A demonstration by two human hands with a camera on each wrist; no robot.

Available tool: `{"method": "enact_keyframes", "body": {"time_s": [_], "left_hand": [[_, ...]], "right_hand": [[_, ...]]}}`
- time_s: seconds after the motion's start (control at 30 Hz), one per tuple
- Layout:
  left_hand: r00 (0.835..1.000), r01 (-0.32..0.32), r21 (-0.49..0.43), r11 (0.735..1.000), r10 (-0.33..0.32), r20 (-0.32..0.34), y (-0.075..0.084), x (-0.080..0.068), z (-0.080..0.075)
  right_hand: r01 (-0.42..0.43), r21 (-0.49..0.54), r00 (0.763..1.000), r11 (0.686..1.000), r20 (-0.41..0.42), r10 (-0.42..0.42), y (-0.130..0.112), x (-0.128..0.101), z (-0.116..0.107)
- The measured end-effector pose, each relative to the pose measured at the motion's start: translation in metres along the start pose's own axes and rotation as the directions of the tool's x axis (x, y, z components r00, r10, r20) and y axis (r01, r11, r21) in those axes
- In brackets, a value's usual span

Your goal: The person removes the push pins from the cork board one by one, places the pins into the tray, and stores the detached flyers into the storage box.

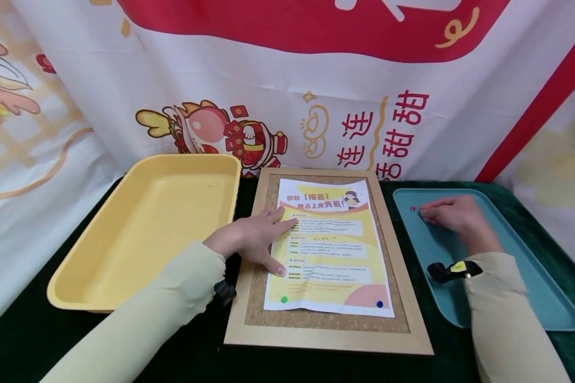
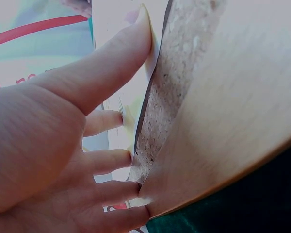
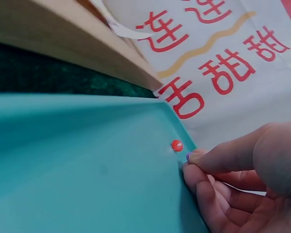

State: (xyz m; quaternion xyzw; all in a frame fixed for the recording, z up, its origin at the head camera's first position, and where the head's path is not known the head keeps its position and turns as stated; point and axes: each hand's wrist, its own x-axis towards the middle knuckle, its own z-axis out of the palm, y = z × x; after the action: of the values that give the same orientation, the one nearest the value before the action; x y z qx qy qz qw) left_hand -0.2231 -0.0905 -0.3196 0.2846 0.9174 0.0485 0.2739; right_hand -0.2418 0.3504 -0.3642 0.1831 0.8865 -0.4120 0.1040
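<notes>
A yellow-and-white printed poster (image 1: pixel 328 247) lies on a wood-framed cork board (image 1: pixel 326 343). A green pushpin (image 1: pixel 284 299) sits at its lower left corner, a blue pushpin (image 1: pixel 379 304) at its lower right. With fingers spread, my left hand (image 1: pixel 254 236) rests flat across the poster's left edge; its thumb (image 2: pixel 121 53) lies on the paper. Over the far end of a teal tray (image 1: pixel 532 298), my right hand (image 1: pixel 462 215) pinches a small purple pushpin (image 3: pixel 188 157) between thumb and forefinger, mostly covered by the fingertips. Beside them in the tray lies a red pushpin (image 3: pixel 177 145).
To the left of the board stands a deep yellow tray (image 1: pixel 144 229). Dark green cloth (image 1: pixel 182 351) covers the table. A white printed curtain (image 1: pixel 268 69) hangs right behind the board and trays.
</notes>
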Motion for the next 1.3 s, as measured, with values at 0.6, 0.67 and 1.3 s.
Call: {"method": "enact_keyframes", "body": {"time_s": [0.6, 0.67, 1.3], "left_hand": [[1.0, -0.007, -0.002, 1.0, 0.007, 0.002, 0.001, 0.0013, -0.001], [1.0, -0.005, -0.011, 1.0, 0.005, 0.0, 0.001, 0.0014, -0.0009], [1.0, 0.008, 0.006, 1.0, -0.008, 0.015, 0.0014, 0.0016, -0.0004]], "right_hand": [[-0.001, 0.004, 1.0, 1.0, -0.015, 0.001, 0.001, -0.0032, 0.002], [0.003, -0.002, 1.0, 1.0, -0.008, -0.003, 0.0009, -0.0037, 0.0015], [0.013, -0.044, 1.0, 0.999, -0.003, -0.013, 0.0025, -0.0025, 0.0059]]}}
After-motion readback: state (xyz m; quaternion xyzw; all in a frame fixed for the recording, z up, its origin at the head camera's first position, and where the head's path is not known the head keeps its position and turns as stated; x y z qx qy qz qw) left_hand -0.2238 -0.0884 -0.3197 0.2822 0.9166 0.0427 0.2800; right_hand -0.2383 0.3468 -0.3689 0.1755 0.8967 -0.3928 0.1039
